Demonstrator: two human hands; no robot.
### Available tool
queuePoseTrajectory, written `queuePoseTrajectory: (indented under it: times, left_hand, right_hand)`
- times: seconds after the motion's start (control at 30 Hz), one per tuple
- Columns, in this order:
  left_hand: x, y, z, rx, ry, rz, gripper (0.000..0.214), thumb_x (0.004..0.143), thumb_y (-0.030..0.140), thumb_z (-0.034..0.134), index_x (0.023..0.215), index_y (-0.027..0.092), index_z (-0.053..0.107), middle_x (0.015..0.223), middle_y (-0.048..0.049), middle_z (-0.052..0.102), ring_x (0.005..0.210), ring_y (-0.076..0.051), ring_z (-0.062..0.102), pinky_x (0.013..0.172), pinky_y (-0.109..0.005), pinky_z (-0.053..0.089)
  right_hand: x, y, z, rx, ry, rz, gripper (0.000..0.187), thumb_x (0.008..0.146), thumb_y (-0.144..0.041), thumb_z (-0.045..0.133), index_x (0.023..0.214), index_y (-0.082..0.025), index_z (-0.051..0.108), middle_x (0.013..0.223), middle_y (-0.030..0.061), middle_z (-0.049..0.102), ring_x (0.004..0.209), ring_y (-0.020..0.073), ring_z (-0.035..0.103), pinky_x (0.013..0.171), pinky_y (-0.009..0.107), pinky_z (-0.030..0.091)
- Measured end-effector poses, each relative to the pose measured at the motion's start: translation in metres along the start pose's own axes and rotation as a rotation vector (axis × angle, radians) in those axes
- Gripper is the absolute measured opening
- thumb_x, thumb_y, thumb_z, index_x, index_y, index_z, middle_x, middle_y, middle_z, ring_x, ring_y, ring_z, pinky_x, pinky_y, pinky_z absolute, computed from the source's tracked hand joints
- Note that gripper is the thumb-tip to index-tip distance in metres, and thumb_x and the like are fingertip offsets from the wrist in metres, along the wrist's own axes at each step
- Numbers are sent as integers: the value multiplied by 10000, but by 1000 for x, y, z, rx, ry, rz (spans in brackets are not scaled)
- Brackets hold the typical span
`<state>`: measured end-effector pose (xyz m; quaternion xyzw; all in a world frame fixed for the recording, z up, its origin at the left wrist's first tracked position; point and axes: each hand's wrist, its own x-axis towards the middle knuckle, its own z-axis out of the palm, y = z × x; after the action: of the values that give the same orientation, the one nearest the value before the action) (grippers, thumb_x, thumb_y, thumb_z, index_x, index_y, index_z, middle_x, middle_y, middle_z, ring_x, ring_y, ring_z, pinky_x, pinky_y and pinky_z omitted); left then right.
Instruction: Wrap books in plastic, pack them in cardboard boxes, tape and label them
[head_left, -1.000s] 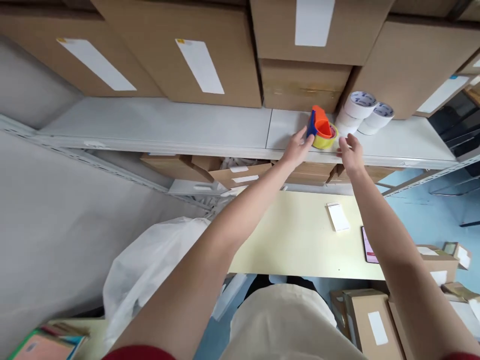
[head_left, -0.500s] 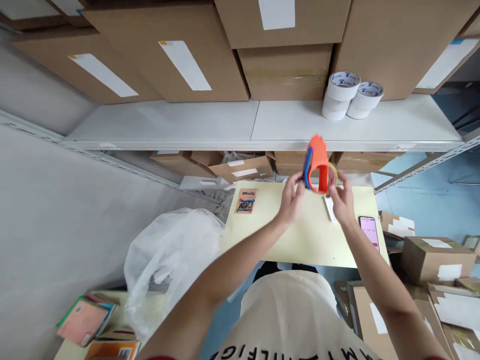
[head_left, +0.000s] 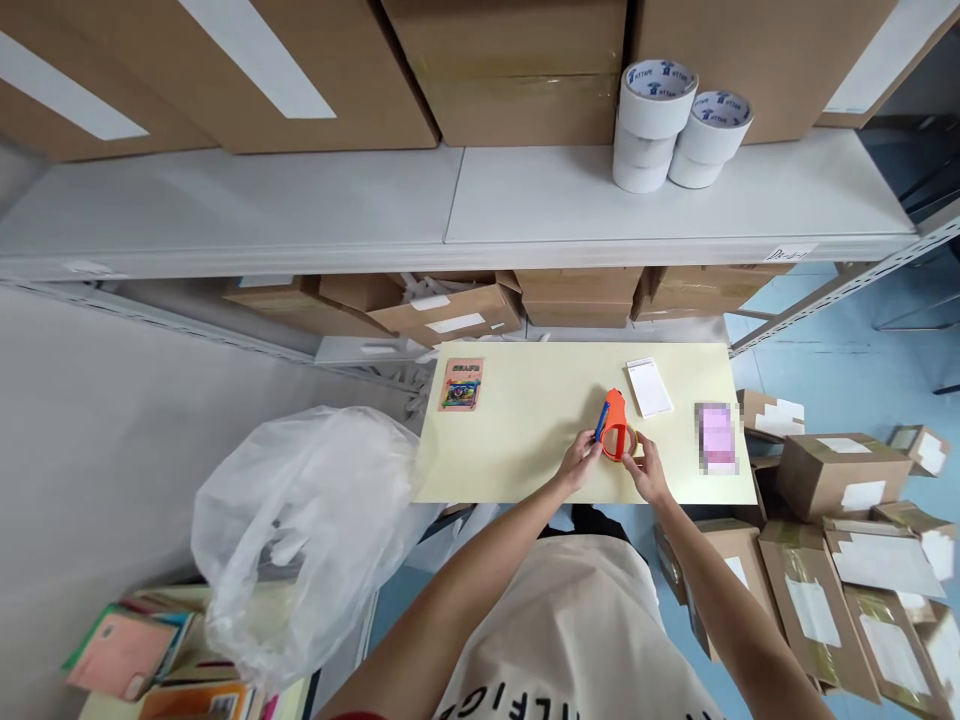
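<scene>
Low over the pale yellow table [head_left: 532, 420], both hands are around an orange tape dispenser [head_left: 616, 408] with a blue part along its left side. My left hand [head_left: 579, 462] grips the dispenser by that left side, its fingers closed. On the right, a roll of tape [head_left: 634, 442] with a yellowish rim sits against the dispenser, pinched by my right hand [head_left: 646, 472]. Whether the roll is seated on the dispenser I cannot tell. A white pad or card [head_left: 650, 388] lies just beyond my right hand. To the far left on the table is a pink booklet [head_left: 461, 386].
A blurred pink phone [head_left: 717, 438] lies at the table's right. Above runs a grey shelf [head_left: 300, 205] with cartons and stacked white tape rolls [head_left: 656, 115]. A plastic bag [head_left: 307, 530] bulges at left; cardboard boxes [head_left: 844, 465] crowd the floor at right.
Both hands have come down toward the table and nearer my body with the dispenser and tape roll. My view has shifted, and the white pad now shows fully.
</scene>
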<state>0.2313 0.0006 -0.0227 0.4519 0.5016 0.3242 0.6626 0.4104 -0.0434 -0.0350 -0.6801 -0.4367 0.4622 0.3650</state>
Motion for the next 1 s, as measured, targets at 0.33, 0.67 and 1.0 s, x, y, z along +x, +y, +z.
queuePoseTrajectory:
  times: [0.33, 0.67, 1.0]
  left_hand:
    - [12, 0, 7, -2, -70, -105, 711, 776, 675, 589, 1245, 150, 491, 1299, -181, 600, 1203, -282, 573, 1048, -460, 411]
    - [-23, 3, -35, -140, 40, -201, 863, 626, 701, 735, 1283, 183, 528, 1518, -212, 385, 1415, -380, 345, 1149, -519, 313]
    - [-162, 8, -147, -82, 405, -147, 496, 712, 517, 741, 1056, 181, 622, 1194, -143, 662, 1094, -269, 649, 952, -419, 511]
  right_hand:
    - [14, 11, -7, -56, -26, 38, 930, 743, -771, 515, 1443, -173, 383, 1307, 186, 478, 853, 237, 679, 785, 441, 591]
    - [-6, -10, -10, -283, 216, -122, 748, 855, -690, 424, 1346, -125, 452, 1244, 219, 535, 624, 165, 571, 694, 417, 557]
    - [-10, -73, 84, -365, -103, -468, 481, 874, -567, 451, 1091, -159, 586, 1020, 150, 661, 563, 161, 563, 593, 377, 531]
